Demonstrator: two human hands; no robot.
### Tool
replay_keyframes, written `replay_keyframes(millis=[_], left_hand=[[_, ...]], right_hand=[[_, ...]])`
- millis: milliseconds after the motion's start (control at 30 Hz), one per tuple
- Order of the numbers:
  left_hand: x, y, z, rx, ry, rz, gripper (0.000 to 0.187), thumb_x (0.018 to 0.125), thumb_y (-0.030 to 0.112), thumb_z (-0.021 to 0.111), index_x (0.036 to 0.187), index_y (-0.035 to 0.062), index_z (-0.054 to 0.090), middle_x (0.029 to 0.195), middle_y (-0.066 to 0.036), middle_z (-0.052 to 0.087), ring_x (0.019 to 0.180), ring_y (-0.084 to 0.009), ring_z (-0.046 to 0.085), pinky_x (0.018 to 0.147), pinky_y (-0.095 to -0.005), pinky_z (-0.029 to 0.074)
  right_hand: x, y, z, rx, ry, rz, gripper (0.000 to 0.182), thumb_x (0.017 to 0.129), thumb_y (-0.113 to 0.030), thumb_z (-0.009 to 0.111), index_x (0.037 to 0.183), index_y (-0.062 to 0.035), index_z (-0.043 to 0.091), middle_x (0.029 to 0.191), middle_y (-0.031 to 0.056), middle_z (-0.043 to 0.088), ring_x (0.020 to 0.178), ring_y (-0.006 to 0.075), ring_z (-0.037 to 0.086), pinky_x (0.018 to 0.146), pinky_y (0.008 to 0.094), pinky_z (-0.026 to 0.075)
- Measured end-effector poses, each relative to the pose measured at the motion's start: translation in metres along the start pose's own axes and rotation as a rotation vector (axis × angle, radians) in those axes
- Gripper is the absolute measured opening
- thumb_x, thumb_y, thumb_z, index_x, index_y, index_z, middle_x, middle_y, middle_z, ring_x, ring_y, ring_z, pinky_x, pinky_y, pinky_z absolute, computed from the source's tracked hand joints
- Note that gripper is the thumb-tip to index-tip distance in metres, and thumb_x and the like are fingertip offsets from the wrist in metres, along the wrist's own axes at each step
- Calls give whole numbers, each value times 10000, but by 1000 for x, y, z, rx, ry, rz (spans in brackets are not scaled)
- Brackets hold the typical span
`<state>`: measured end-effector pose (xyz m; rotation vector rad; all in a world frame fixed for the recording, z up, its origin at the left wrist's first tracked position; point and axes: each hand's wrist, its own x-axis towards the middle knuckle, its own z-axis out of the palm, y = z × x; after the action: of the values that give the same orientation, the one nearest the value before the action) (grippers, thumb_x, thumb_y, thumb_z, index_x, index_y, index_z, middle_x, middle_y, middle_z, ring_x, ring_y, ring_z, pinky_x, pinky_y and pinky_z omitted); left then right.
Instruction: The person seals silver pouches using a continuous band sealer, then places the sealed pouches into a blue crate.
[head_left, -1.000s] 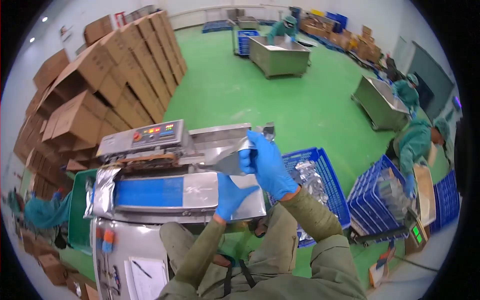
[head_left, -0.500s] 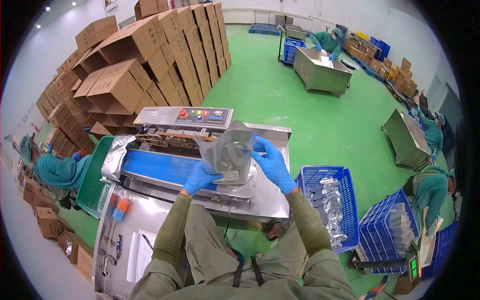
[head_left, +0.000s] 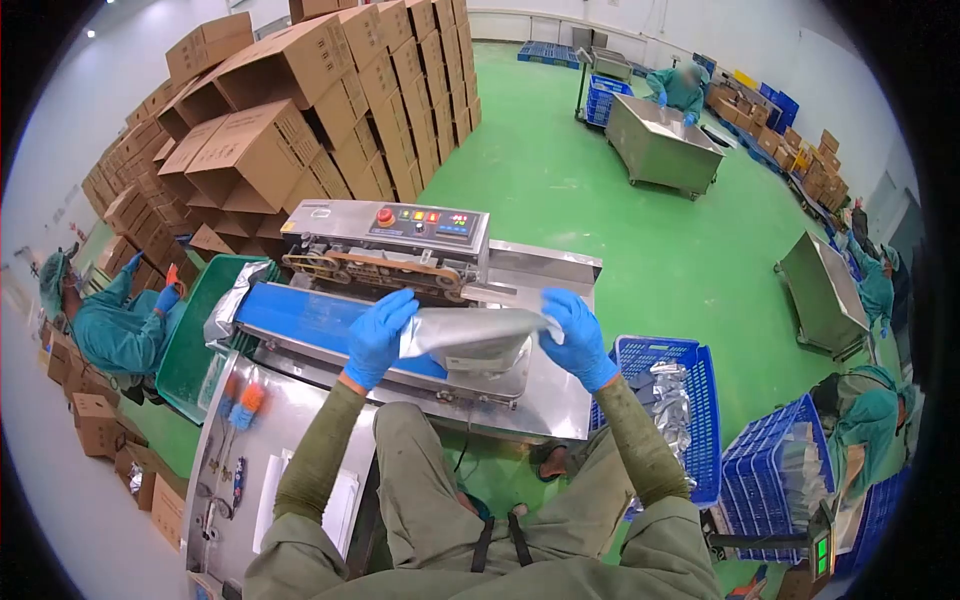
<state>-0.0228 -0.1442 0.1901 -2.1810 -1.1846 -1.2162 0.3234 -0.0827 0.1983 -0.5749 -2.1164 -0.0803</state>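
Both hands wear blue gloves and hold one shiny silver bag (head_left: 478,335) between them. Left hand (head_left: 379,335) grips the left end of the bag, with the fingers curled round its edge. Right hand (head_left: 578,338) pinches the right end, thumb on top. The bag lies almost flat, just above the grey metal shelf of the sealing machine (head_left: 385,240), close to the blue belt (head_left: 310,318). Another silver bag (head_left: 228,305) sits at the far left end of that belt, partly over a green tray (head_left: 190,345).

On the machine's top are a red button and small lit numbers. A steel table (head_left: 235,470) stands at the lower left with papers and little tools on it. A blue crate (head_left: 700,400) to the right holds more silver bags. Tall stacks of brown boxes (head_left: 300,100) fill the back left. Other people in green suits work near big metal bins (head_left: 660,145) on the green floor
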Motion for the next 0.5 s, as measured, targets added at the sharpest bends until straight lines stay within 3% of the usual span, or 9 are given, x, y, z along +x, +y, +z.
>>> replay_keyframes(millis=[67, 100, 200, 233, 333, 367, 400, 500], left_hand=[[3, 17, 21, -194, 160, -212, 264, 873, -6, 636, 1126, 58, 674, 1123, -110, 704, 970, -253, 700, 813, -317, 562], [5, 29, 34, -399, 265, -470, 201, 909, 2, 631, 1093, 25, 708, 957, -73, 724, 826, -134, 660, 719, -286, 529], [22, 56, 24, -521, 224, -779, 138, 929, 29, 635, 1035, -5, 716, 773, -30, 682, 695, -62, 560, 603, -264, 457], [41, 68, 20, -549, 263, -821, 123, 904, 71, 668, 951, -28, 722, 695, -2, 634, 628, -39, 505, 536, -264, 402], [43, 37, 60, -679, 21, -967, 156, 881, 119, 689, 861, -30, 728, 673, -7, 627, 608, -43, 512, 514, -283, 402], [21, 13, 94, -733, -57, -1034, 174, 863, 134, 699, 810, -30, 722, 653, -14, 625, 591, -57, 518, 514, -292, 406], [-8, -9, 132, -789, -137, -1097, 198, 845, 148, 710, 760, -31, 716, 634, -21, 622, 574, -71, 524, 515, -300, 410], [-51, -30, 186, -682, -71, -1132, 199, 819, 142, 720, 712, -25, 702, 596, -36, 612, 550, -97, 532, 516, -314, 421]], right_hand=[[14, -20, 7, 83, 107, 42, 362, 746, -24, 693, 1102, -59, 640, 1090, 133, 632, 928, 362, 623, 766, 410, 525], [7, -15, 19, 167, 185, 81, 301, 798, -9, 683, 1097, -40, 674, 952, 127, 661, 822, 271, 635, 719, 378, 508], [1, -37, 11, 355, 267, 691, 78, 866, -39, 680, 938, -13, 693, 721, 103, 615, 645, 154, 557, 608, 319, 452], [2, -40, 11, 377, 388, 719, 138, 930, -93, 644, 844, 11, 673, 607, 34, 535, 566, 82, 439, 523, 284, 368], [-8, -12, 20, 543, 381, 984, 199, 936, -132, 625, 806, 14, 664, 617, -23, 501, 562, 73, 417, 485, 284, 338], [-4, -9, 23, 631, 352, 1155, 284, 928, -201, 638, 722, -7, 634, 609, -51, 461, 554, 75, 409, 487, 289, 344], [-18, 3, 36, 635, 334, 1194, 297, 920, -211, 647, 696, -18, 617, 603, -48, 458, 546, 76, 410, 484, 290, 350], [-64, 51, 87, 691, 338, 1298, 369, 898, -241, 664, 608, -55, 532, 583, -31, 442, 511, 85, 405, 463, 301, 371]])
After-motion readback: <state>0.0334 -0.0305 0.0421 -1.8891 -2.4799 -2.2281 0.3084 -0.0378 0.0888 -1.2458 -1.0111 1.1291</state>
